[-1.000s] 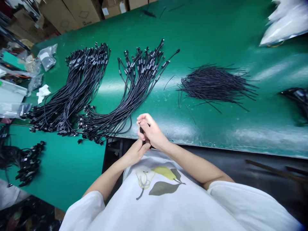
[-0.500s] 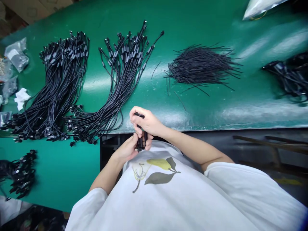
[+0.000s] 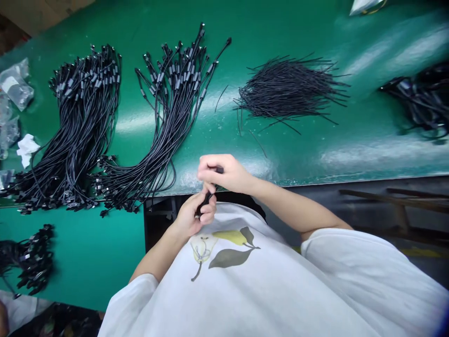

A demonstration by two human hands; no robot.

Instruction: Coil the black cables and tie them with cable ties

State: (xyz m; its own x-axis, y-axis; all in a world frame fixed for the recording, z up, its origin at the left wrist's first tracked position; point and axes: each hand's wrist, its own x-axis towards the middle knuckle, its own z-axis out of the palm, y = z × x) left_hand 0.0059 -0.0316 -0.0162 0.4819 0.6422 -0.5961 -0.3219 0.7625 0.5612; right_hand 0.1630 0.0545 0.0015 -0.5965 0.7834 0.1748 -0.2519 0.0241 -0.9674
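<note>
In front of my shirt, just off the table's near edge, both hands work on a folded black cable (image 3: 204,206). My left hand (image 3: 191,213) is closed round its lower part, fingers wrapped over it. My right hand (image 3: 228,174) is just above, its fingers curled and slightly blurred; a black piece of the cable shows between thumb and fingers. The hands meet near the cable's middle, and their fingers hide much of it. Beyond them on the table lies a pile of thin black ties (image 3: 287,89).
To the left lie two large bunches of black cables, one farther left (image 3: 84,112) and one nearer (image 3: 171,112). More folded cables (image 3: 421,100) lie at the right. Clear plastic bags (image 3: 17,84) and white paper (image 3: 27,150) sit far left; a lower green surface holds black connectors (image 3: 37,257).
My right hand has shifted a little to the right and turned over the cable. Less of the cable shows now. The whole view has shifted slightly.
</note>
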